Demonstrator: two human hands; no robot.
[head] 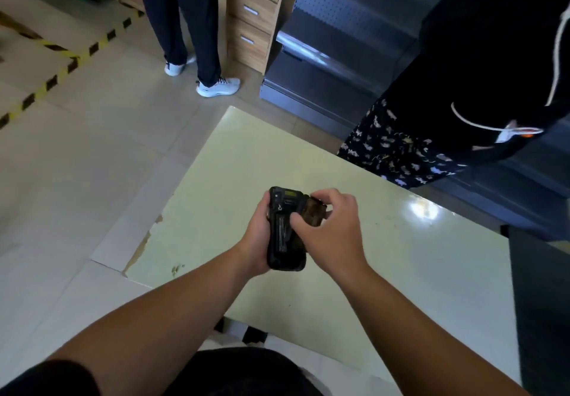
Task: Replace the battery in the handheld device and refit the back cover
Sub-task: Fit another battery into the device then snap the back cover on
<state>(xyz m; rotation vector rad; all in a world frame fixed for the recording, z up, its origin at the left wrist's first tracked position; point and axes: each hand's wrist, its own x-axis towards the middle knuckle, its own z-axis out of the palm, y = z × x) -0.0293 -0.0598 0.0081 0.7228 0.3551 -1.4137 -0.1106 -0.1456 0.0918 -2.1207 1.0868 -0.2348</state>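
Note:
A black handheld device (285, 229) is held back-side up above the pale green table (401, 257). My left hand (257, 241) wraps around its left edge from below. My right hand (331, 229) pinches a dark flat piece (315, 213), tilted up off the device's right side; I cannot tell whether it is the battery or the back cover. A strip of small white print runs down the device's exposed back. My right fingers hide the device's right edge.
A person in a black top and patterned skirt (401, 155) stands at the table's far right edge. Another person's legs (197, 41) stand by a wooden drawer cabinet (253, 16). Grey metal shelving (339, 56) lies behind. Yellow-black floor tape (61, 68) crosses the tiles.

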